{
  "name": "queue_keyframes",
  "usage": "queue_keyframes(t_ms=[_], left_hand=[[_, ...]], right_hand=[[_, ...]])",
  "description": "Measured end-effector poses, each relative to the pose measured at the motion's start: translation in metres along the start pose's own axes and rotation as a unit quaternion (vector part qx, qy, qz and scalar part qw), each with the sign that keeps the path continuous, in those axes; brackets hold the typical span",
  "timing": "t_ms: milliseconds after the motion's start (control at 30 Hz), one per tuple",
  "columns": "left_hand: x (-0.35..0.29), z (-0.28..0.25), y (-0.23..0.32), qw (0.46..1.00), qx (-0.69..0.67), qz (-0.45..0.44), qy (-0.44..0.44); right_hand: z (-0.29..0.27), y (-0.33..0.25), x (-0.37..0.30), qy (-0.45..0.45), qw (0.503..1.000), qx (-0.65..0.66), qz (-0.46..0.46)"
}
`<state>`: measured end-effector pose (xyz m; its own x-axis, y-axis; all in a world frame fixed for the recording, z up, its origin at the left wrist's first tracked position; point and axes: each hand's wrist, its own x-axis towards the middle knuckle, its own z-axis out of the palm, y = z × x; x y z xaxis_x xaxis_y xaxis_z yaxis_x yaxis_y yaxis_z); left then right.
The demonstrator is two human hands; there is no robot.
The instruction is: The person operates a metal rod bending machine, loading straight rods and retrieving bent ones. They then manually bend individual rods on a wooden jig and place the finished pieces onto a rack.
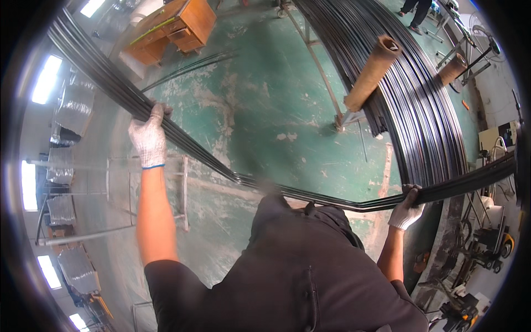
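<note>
A bundle of long black strips [202, 153] runs across in front of my body, from the upper left to the right edge, sagging at waist height. My left hand [149, 135], in a white knit glove with a blue cuff edge, is closed around the bundle on the left. On the right, my right hand [407, 210], gloved too with dark-stained fingers, grips the same bundle from below. Beyond the right hand lies a wide layer of similar black strips [420, 110] on a rack. The far ends of the held bundle are cut off by the picture's edge.
A brown cardboard tube [368, 80] stands up beside the rack, and a second tube [453, 69] is on its far side. An orange wooden desk [177, 27] stands at the back left. Metal frames [185, 193] stand left; a person's legs [416, 14] show at the far right.
</note>
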<state>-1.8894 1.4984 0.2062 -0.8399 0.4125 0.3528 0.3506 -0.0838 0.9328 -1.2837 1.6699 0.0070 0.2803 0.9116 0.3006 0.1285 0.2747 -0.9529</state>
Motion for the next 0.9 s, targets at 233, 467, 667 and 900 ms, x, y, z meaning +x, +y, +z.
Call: queue_keyframes(t_ms=[233, 467, 667, 900], left_hand=[[0.178, -0.027, -0.070, 0.998, -0.024, -0.049, -0.006], [0.323, -0.021, -0.172, 0.992, -0.115, -0.041, -0.017], [0.445, -0.004, -0.281, 0.995, -0.083, -0.048, -0.040], [0.605, 0.011, -0.370, 0.995, -0.047, -0.086, -0.022]], right_hand=[[0.160, 0.027, -0.032, 0.038, 0.998, -0.039, 0.017], [0.320, 0.043, -0.046, 0.042, 0.995, -0.077, 0.045], [0.474, 0.102, -0.046, 0.046, 0.983, -0.147, 0.100], [0.690, 0.138, -0.035, 0.077, 0.988, -0.049, 0.128]])
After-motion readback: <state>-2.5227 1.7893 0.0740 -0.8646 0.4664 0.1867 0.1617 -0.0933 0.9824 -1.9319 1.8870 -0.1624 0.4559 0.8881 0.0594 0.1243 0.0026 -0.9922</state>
